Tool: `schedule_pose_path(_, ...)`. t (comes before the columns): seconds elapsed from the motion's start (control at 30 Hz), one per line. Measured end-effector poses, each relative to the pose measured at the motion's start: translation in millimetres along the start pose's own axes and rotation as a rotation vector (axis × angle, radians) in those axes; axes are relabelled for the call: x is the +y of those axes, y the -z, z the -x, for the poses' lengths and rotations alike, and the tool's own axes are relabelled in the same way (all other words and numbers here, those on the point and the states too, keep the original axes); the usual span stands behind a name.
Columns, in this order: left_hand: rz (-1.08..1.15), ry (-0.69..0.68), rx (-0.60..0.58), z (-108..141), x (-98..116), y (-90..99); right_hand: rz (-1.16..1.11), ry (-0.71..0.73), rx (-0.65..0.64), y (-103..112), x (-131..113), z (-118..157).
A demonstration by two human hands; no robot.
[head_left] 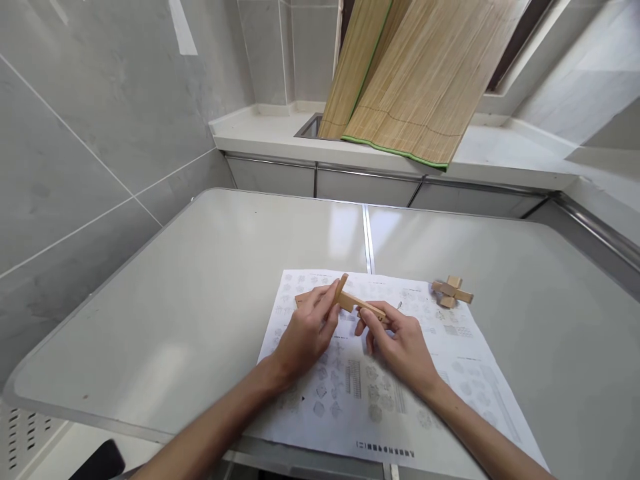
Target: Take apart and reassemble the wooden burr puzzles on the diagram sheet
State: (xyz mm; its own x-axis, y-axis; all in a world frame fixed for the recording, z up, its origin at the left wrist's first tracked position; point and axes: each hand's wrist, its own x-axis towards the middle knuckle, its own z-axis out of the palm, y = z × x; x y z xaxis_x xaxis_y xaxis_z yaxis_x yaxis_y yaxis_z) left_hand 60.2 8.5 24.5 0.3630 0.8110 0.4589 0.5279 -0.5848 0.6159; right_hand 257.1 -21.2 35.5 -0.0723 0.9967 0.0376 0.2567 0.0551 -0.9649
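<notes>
Over the printed sheet (345, 413), my left hand (307, 327) is closed on an upright wooden puzzle piece (342, 285). My right hand (397, 337) pinches the right end of a notched wooden puzzle piece (364, 305), whose other end meets the piece in my left hand. Whether the two are interlocked, I cannot tell. Another bit of wood (301, 299) shows behind the left fingers, mostly hidden. To the right, a cross-shaped wooden assembly (451, 291) rests near the sheet's edge. The sheet carries small diagrams and text.
Beneath the sheet is a pale folding table (200, 300) with a seam down its middle. A counter (270, 137) with a sink (311, 127) runs along the back, and bamboo mats (410, 80) lean over it. Tiled wall stands at left; a black object (100, 461) lies at the lower left.
</notes>
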Motion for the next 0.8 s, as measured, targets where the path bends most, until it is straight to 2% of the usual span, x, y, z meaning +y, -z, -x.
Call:
schedule_pose_path(0.37,0.060,-0.088,-0.049,1.5,-2.8,2.4,-0.061,-0.035,-0.017,-2.5,3.9,3.6)
schedule_pose_path(0.57,0.060,-0.102,-0.110,3.8,-2.7,1.7,-0.089,-0.087,-0.079,-4.9,4.1,5.0)
schedule_pose_path(0.8,0.102,-0.085,-0.154,4.8,1.4,2.9,-0.060,-0.060,-0.149,-9.7,4.5,7.1)
